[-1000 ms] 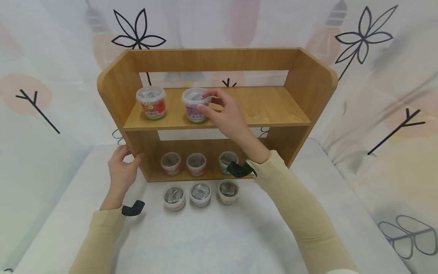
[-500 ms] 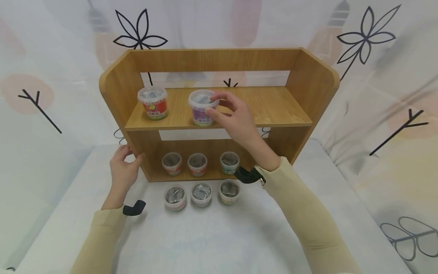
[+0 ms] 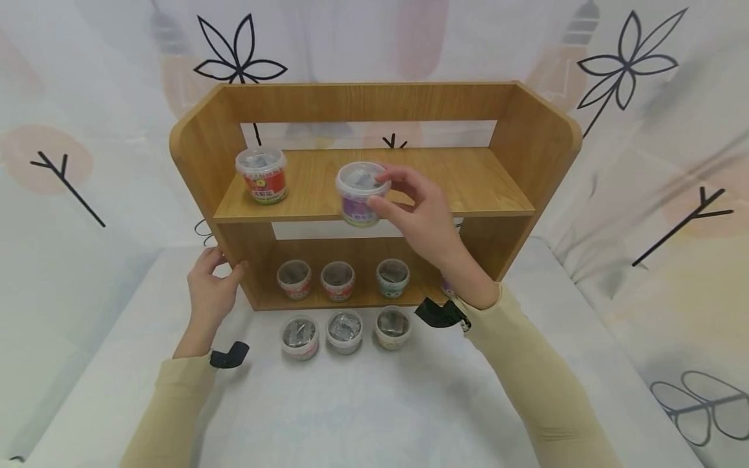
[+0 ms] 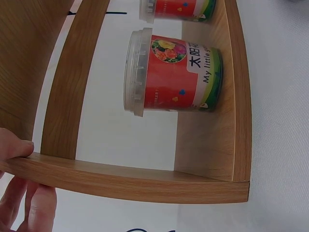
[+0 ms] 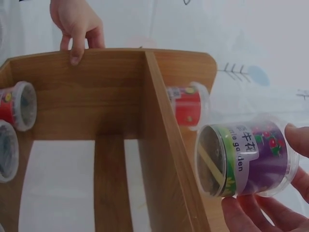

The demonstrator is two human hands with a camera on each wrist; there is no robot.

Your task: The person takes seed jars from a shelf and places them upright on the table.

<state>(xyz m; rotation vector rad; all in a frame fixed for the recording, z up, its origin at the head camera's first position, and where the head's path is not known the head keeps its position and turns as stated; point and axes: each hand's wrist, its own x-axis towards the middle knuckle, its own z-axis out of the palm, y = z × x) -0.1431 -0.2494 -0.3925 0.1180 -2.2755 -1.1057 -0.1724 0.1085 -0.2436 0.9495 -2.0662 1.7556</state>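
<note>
White table [image 3: 328,416], white backdrop [image 3: 363,39] behind it printed with black line-drawn plants and faded pinkish blobs, and a two-tier wooden shelf [image 3: 439,175] sitting on the table.

So the right hand [image 3: 424,221] has a solid grasp on a purple-label plastic tub [image 3: 359,207], thumb and fingers around the lid end. The tub's right in front of the upper board [image 3: 316,188], overlapping its front edge in the head cam; can't tell if it's touching the wood. Right wrist cam shows the label up close, and you can read part of "little garden" on it.

Call that tub the middle of the clock, going by the head cam. The left hand [image 3: 213,286] is at 8 o'clock, pinching the edge of the shelf's left side panel [image 3: 201,153], thumb on the inside face, fingers outside.

At 9 there's a red-label tub [image 3: 264,185] upright on the upper board. Lower board [image 3: 364,297]: two more red-labelled tubs [image 3: 294,291] around 7, a green-label tub [image 3: 393,287] near 5, and a sliver of something purple [image 3: 446,287] at half four, mostly hidden by the right forearm [image 3: 471,276].

On the table just in front of the shelf, three lidded tubs [image 3: 344,333] line up from 7 through 6 to half five. Beige sleeves [image 3: 538,390], black wrist straps [image 3: 441,313].
</note>
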